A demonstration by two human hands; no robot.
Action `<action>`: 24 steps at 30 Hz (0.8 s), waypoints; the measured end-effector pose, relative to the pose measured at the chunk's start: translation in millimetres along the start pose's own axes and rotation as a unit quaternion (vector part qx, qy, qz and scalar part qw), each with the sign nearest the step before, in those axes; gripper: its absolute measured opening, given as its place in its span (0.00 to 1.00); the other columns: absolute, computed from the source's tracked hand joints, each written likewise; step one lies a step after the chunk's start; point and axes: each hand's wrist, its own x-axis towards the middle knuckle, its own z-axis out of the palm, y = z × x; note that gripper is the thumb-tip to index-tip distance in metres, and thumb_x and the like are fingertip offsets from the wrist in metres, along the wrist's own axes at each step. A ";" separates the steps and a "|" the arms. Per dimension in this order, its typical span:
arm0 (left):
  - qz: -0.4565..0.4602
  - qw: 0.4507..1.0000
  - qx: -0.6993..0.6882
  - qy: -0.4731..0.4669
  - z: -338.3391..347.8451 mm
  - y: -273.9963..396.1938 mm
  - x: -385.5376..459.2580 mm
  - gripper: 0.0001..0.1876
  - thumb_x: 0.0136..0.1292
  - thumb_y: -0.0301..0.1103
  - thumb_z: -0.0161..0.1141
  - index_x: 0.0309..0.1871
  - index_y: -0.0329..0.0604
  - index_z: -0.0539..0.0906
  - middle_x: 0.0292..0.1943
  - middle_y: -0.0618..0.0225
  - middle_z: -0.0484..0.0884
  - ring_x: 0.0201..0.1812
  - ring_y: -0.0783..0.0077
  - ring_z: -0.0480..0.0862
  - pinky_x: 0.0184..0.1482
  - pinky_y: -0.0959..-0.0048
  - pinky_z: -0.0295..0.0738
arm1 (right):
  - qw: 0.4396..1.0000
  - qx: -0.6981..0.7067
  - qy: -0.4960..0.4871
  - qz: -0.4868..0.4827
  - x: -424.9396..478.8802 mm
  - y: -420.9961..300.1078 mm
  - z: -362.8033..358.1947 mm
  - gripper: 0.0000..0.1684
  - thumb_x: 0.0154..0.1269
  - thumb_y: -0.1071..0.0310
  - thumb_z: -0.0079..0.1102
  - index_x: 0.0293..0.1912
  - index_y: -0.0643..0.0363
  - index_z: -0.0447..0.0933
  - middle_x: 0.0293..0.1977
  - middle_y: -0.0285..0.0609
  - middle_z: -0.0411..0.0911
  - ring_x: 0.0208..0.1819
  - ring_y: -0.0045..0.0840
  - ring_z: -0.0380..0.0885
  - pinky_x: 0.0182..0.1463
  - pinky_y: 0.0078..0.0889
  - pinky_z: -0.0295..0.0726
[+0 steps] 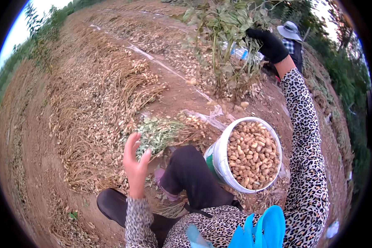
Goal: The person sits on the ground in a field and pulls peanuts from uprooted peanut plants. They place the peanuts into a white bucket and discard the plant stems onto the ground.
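My right hand, in a black glove, is raised at the upper right and closed on a bunch of peanut plants. The leafy green tops are by the glove and the stems hang down over the soil. My left hand is bare and held up at the lower middle, fingers apart and holding nothing. Beyond it on the ground lies a small heap of green leafy plants. A white plastic bucket filled with unshelled peanuts stands tilted beside my bent knee, between my two arms.
Rows of dried peanut plants cover the ground at the left. Strips of plastic film run across the soil. A co-worker in a sun hat is at the upper right, beyond my gloved hand. Trees line the right side.
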 end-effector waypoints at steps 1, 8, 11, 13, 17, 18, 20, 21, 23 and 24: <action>-0.005 0.999 -0.017 -0.035 16.9 6.4 15.3 0.30 0.53 0.29 0.58 0.60 0.33 0.64 0.58 0.55 0.68 0.61 0.63 0.66 0.61 0.64 0.62 | 0.984 -0.149 -0.035 -0.093 -15.9 -6.8 -2.1 0.19 0.58 0.77 0.54 0.51 0.63 0.72 0.49 0.42 0.74 0.53 0.24 0.72 0.57 0.25 0.70; 0.024 0.920 -0.239 -0.309 120.6 35.2 112.9 0.42 0.54 0.49 0.59 0.65 0.32 0.53 0.61 0.46 0.62 0.63 0.56 0.62 0.65 0.62 0.55 | 0.991 0.058 -0.117 -0.008 -53.8 -31.4 -1.5 0.20 0.58 0.80 0.53 0.52 0.64 0.71 0.49 0.43 0.75 0.51 0.25 0.73 0.58 0.26 0.69; 0.021 0.899 -0.284 -0.333 145.3 45.0 124.4 0.44 0.53 0.46 0.62 0.65 0.32 0.50 0.60 0.46 0.62 0.63 0.56 0.63 0.65 0.62 0.56 | 0.990 0.057 -0.132 -0.013 -51.8 -53.8 20.4 0.15 0.62 0.74 0.51 0.49 0.69 0.72 0.44 0.43 0.77 0.47 0.23 0.75 0.55 0.24 0.71; -0.003 0.897 -0.307 -0.318 164.2 48.6 123.5 0.45 0.52 0.44 0.64 0.66 0.32 0.49 0.60 0.46 0.63 0.63 0.57 0.63 0.64 0.62 0.57 | 0.988 -0.062 -0.114 -0.084 -56.1 -51.7 24.2 0.15 0.63 0.74 0.51 0.49 0.69 0.73 0.43 0.43 0.77 0.46 0.22 0.75 0.53 0.23 0.72; -0.016 0.920 -0.385 -0.072 186.5 36.8 114.3 0.40 0.52 0.38 0.66 0.63 0.35 0.54 0.54 0.54 0.67 0.56 0.63 0.68 0.60 0.64 0.62 | 0.983 -0.036 -0.097 -0.151 -61.5 -51.4 28.1 0.12 0.65 0.69 0.50 0.44 0.66 0.75 0.37 0.42 0.80 0.40 0.20 0.77 0.49 0.23 0.73; -0.008 0.913 -0.401 -0.071 189.2 31.3 116.6 0.37 0.55 0.40 0.64 0.62 0.36 0.56 0.53 0.56 0.67 0.54 0.65 0.70 0.58 0.63 0.64 | 0.979 -0.101 -0.090 -0.154 -64.0 -50.3 23.7 0.12 0.64 0.70 0.50 0.45 0.66 0.75 0.39 0.42 0.79 0.42 0.22 0.77 0.49 0.23 0.73; -0.064 0.877 -0.447 -0.167 189.7 17.8 116.6 0.38 0.55 0.45 0.62 0.62 0.37 0.56 0.51 0.55 0.70 0.53 0.63 0.71 0.59 0.64 0.63 | 0.957 -0.230 -0.074 -0.158 -68.3 -46.1 12.7 0.13 0.62 0.73 0.51 0.46 0.67 0.75 0.42 0.44 0.78 0.45 0.26 0.77 0.51 0.24 0.74; -0.089 0.855 -0.464 -0.216 189.0 22.4 111.9 0.38 0.55 0.48 0.62 0.62 0.37 0.56 0.50 0.54 0.71 0.53 0.63 0.72 0.59 0.65 0.62 | 0.992 -0.067 -0.061 -0.091 -70.0 -39.8 10.9 0.13 0.62 0.73 0.51 0.45 0.67 0.75 0.42 0.44 0.78 0.45 0.26 0.77 0.51 0.25 0.74; -0.064 0.844 -0.445 -0.293 189.2 32.4 102.5 0.42 0.51 0.54 0.63 0.62 0.40 0.57 0.51 0.55 0.71 0.52 0.60 0.74 0.56 0.63 0.69 | 0.964 0.261 -0.033 0.047 -71.0 -25.3 12.0 0.13 0.62 0.72 0.52 0.44 0.68 0.75 0.41 0.44 0.78 0.44 0.26 0.77 0.50 0.26 0.75; -0.056 0.833 -0.446 -0.322 187.0 39.0 96.9 0.43 0.50 0.56 0.63 0.62 0.40 0.57 0.52 0.54 0.71 0.51 0.59 0.74 0.55 0.63 0.70 | 0.950 0.304 -0.014 0.068 -69.1 -18.3 16.1 0.12 0.62 0.72 0.51 0.44 0.68 0.75 0.40 0.44 0.78 0.43 0.26 0.77 0.49 0.26 0.75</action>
